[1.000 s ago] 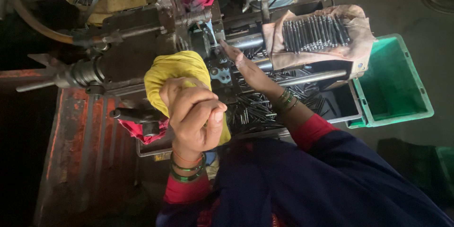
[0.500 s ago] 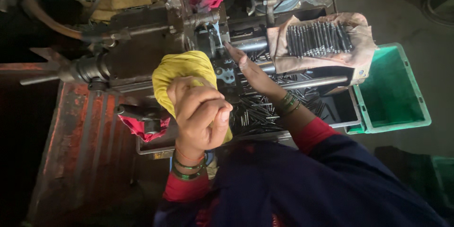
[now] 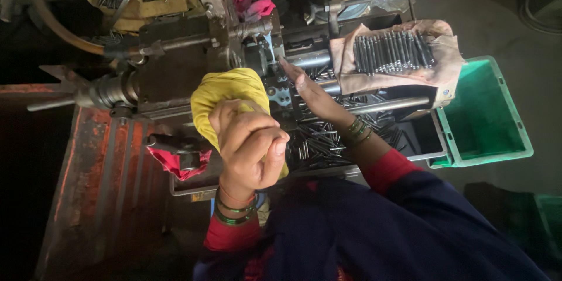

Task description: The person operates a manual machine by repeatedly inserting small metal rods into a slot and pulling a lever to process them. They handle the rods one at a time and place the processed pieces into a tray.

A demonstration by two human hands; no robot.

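My left hand is clenched around one yellow cloth wrapping a handle, near centre. My right hand reaches flat and released to the machine. Far right: one bundle of rods, one green bin.

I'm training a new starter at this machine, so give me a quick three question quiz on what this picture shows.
1. True or false: the left hand is closed around a handle wrapped in yellow cloth.
2. Where do the right hand fingertips reach? A) into the green plastic crate B) to the grey metal machine head C) onto the row of dark metal pins on brown cloth
3. What lies loose in the tray under the right forearm?

Key
1. True.
2. B.
3. A heap of thin dark metal pins.
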